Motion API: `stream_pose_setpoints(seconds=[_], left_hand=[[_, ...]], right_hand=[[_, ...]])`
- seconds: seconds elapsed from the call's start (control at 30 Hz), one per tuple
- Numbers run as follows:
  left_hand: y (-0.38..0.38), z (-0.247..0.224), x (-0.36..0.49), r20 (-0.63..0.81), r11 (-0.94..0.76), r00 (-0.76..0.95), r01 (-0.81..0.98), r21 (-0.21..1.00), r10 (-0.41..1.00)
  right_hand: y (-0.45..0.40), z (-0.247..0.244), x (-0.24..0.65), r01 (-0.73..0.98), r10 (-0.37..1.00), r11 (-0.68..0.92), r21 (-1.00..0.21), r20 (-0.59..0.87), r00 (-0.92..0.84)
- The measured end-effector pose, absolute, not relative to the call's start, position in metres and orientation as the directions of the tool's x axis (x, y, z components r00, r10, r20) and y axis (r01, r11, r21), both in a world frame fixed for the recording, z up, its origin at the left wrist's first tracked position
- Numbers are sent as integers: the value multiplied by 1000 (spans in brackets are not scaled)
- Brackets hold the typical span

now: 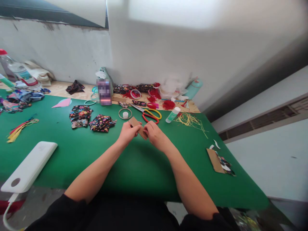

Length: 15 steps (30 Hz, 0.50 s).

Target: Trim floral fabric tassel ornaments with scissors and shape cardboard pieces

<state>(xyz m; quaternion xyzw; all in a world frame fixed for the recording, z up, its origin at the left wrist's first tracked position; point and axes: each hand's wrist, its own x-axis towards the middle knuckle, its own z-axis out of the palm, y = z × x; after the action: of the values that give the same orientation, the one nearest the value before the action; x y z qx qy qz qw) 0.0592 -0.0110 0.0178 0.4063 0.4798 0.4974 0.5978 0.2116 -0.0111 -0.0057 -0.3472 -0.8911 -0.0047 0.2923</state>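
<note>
A small strip of brown cardboard point(136, 123) is held between both hands above the green table. My left hand point(128, 132) pinches its left side with the thumb on top. My right hand point(155, 134) has its fingers closed at the strip's lower right end; the fingertips are partly hidden. Just beyond the hands lie scissors point(151, 115) with red and yellow handles. A ring point(125, 109) with a small white cap point(125, 115) lies behind my left hand. Farther right is a green and white glue stick point(173, 115).
Floral fabric pieces point(102, 123) lie left of the hands. A white power bank point(30, 166) with a cable rests at the left edge. Yellow raffia-like strands point(190, 120) and a cardboard piece with scraps point(215, 160) are on the right. Red tassels point(168, 104) line the back.
</note>
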Motion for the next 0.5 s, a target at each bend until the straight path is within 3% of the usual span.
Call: stream_pose_setpoints(seconds=[0.27,0.5], left_hand=[[-10,21,56,-194,201,55,-255,946,980],[-8,19,57,-173,175,30,-189,966,984]], right_hand=[[-9,-12,205,647,634,725,-235,594,-494],[-8,-16,202,678,646,699,-225,606,-464]])
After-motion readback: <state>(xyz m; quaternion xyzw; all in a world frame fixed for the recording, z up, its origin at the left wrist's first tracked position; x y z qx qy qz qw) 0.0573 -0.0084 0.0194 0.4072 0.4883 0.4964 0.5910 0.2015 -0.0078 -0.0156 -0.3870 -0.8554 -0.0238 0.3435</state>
